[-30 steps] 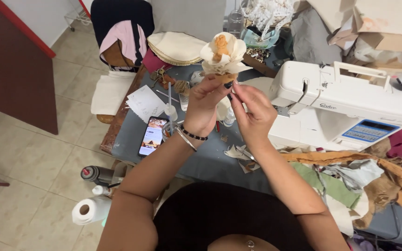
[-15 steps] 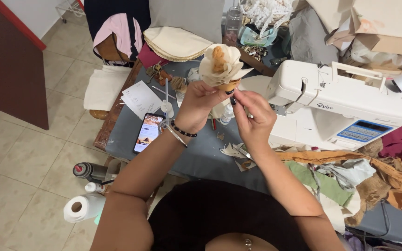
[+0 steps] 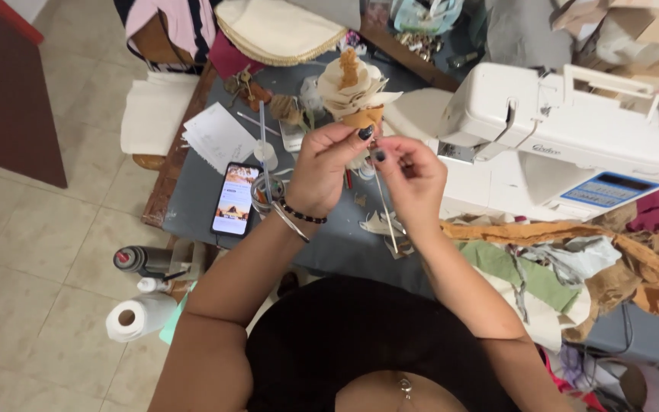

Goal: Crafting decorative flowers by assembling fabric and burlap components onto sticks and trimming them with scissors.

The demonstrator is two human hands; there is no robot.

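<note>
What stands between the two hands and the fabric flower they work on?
Nothing visible does. The left hand already grips the fabric flower at its base, and the right hand pinches the thin stick just below it.

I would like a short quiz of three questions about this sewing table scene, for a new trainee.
1. True or false: the left hand holds the cream fabric flower with an orange centre.
2. Which lies left of the hands on the grey table?
A. a lit black smartphone
B. a red kettle
C. a laptop
3. Fill in: the white sewing machine stands on the person's ____ side.

Key: 1 true; 2 A; 3 right.
</note>
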